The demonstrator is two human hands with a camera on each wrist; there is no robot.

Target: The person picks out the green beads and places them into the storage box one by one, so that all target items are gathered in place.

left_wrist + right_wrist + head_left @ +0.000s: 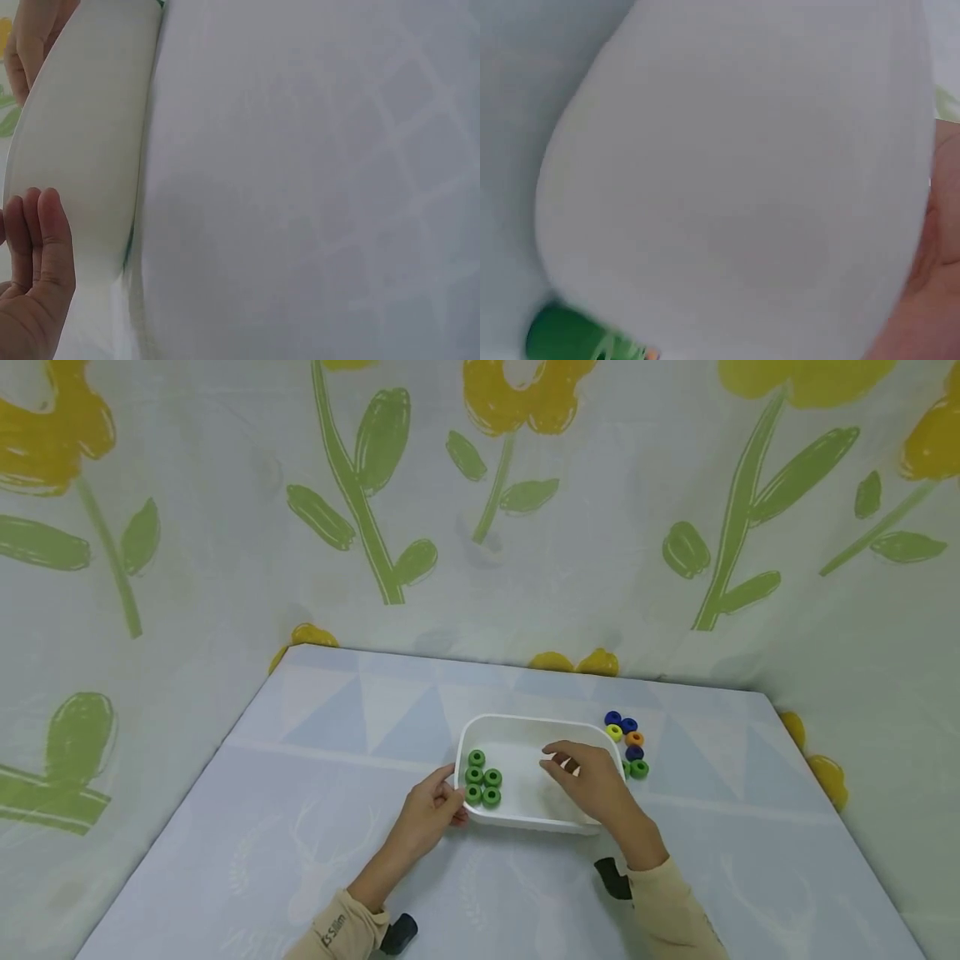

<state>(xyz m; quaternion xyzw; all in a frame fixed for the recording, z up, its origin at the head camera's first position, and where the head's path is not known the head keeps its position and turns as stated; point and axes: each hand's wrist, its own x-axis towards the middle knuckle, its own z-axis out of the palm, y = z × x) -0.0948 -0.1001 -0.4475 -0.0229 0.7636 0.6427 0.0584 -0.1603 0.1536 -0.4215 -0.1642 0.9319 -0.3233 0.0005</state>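
White and round-cornered, the shallow tray [525, 785] sits on the counter [300, 827], which is patterned with pale blue triangles. Five green beads [492, 783] stand together at its left end. The left hand [425, 814] pinches the tray's near left corner, thumb at the rim and fingers along the outer wall. The right hand [592, 777] hangs over the tray's right half, fingers loosely bent, thumb and forefinger tips slightly apart – it seems to hold nothing, though its other fingers are partly hidden. Just beside the tray's right end lie two blue beads [629, 720], a yellow bead [614, 737], an orange bead [634, 744], a dark purplish bead [634, 757] and two more green beads [639, 774] – one half hidden. Beige sleeves [675, 910] cover both forearms; behind hangs a cloth [600, 568] with yellow flowers [551, 414]
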